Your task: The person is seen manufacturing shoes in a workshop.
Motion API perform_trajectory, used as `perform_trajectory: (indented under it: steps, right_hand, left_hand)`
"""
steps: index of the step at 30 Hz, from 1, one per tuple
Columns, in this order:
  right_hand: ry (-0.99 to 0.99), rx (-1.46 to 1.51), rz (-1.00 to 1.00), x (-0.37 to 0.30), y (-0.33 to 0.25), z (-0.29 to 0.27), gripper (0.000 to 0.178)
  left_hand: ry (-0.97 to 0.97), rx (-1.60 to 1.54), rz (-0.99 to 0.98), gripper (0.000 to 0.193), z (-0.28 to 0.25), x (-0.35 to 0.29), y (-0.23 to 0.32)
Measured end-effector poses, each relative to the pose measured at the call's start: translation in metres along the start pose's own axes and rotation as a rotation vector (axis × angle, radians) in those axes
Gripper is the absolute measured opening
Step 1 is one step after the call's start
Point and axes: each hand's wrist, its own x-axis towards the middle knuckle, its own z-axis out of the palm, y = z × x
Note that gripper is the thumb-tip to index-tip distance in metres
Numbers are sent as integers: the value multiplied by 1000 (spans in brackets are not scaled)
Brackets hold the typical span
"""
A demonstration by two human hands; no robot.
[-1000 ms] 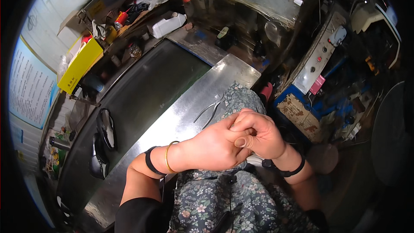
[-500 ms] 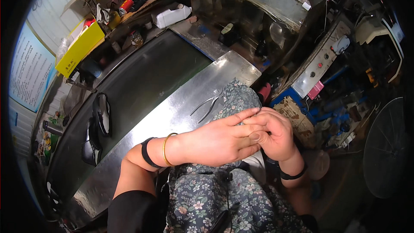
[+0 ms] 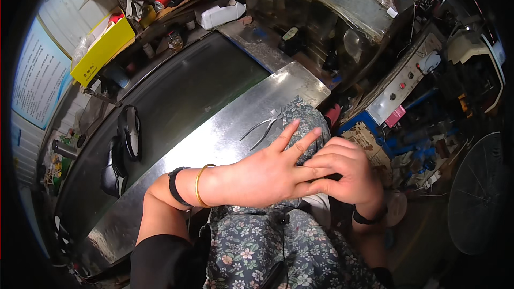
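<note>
Hands together over my lap: my left hand [image 3: 267, 174] lies flat and open, fingers spread toward the far right, its fingertips crossing onto my right hand [image 3: 345, 174]. The right hand is curled, fingers folded in against the left's fingertips; whether it grips anything I cannot tell. Both rest above the floral cloth [image 3: 257, 246] that covers my knees and reaches up onto the metal bench [image 3: 214, 144]. Pliers [image 3: 263, 127] lie on that bench just beyond my left fingertips, to the far left of them, apart from both hands, handles spread toward the near left. A gold bangle [image 3: 199, 184] and a black band [image 3: 174, 187] sit on my left wrist. A yellow box [image 3: 104, 51] stands far left.
</note>
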Motion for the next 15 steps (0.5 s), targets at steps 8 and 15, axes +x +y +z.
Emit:
perform_trajectory:
  steps: [8,15]
  right_hand:
    - [29,-315,-135,5,-7,11,24]
    - [71,-78,-67,6,3,22,24]
  left_hand:
    - [-170,19,18,39,5,3,-9]
    - [-124,72,101,32,0,-2,-13]
